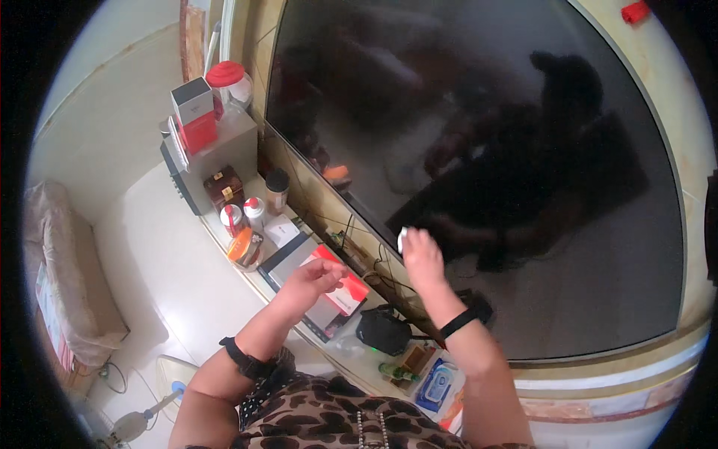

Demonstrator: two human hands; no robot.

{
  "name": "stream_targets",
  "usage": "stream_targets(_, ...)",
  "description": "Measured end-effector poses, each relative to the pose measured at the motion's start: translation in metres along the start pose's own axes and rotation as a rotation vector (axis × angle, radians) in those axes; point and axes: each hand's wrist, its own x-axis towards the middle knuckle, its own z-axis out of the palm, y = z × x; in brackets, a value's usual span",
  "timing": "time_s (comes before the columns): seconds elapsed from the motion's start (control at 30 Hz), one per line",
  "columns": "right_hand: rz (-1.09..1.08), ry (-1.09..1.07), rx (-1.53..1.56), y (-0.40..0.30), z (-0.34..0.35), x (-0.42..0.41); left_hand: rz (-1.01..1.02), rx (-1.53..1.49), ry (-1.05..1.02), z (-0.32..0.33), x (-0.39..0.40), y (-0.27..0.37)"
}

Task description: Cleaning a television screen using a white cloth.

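Observation:
My right hand [422, 253] is closed on a small white item [402, 240], possibly a folded wipe. It is held up by the lower left edge of a large black television screen [359, 140]; I cannot tell if it touches. My left hand [317, 279] hovers with loosely curled fingers and holds nothing that I can see. Beneath it, a red and white box [350, 297] rests on a flat grey device [303, 264]. Dark bands circle both forearms. The screen reflects a dark figure.
Along the narrow cabinet top stand pump bottles [254, 209], an orange-lidded jar [245, 250], a brown wooden chest [224, 188] and a dark-lidded jar [277, 191]. A black device [384, 330], a green bottle [398, 371] and a wipes pack [437, 386] sit nearer. Cables [387, 278] run behind.

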Motion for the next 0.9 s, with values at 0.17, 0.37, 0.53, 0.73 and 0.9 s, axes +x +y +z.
stream_targets(0.17,0.107,-0.197,0.373,-0.008,0.035,-0.051,-0.018,0.000,0.025,-0.013,-0.007,0.004)
stream_targets(0.37,0.827,0.033,2.211,-0.035,-0.055,-0.037,-0.030,-0.048,-0.042,0.017,0.000,-0.003)
stream_targets(0.53,0.738,0.070,2.445,-0.045,-0.095,-0.066,-0.006,-0.090,-0.255,0.069,0.002,0.010)
stream_targets(0.73,0.755,0.142,1.985,-0.044,-0.099,-0.115,-0.109,-0.265,-0.423,0.122,-0.012,0.015)
stream_targets(0.9,0.672,0.152,1.117,-0.047,-0.100,-0.149,-0.208,-0.124,-0.302,0.143,-0.005,-0.034)
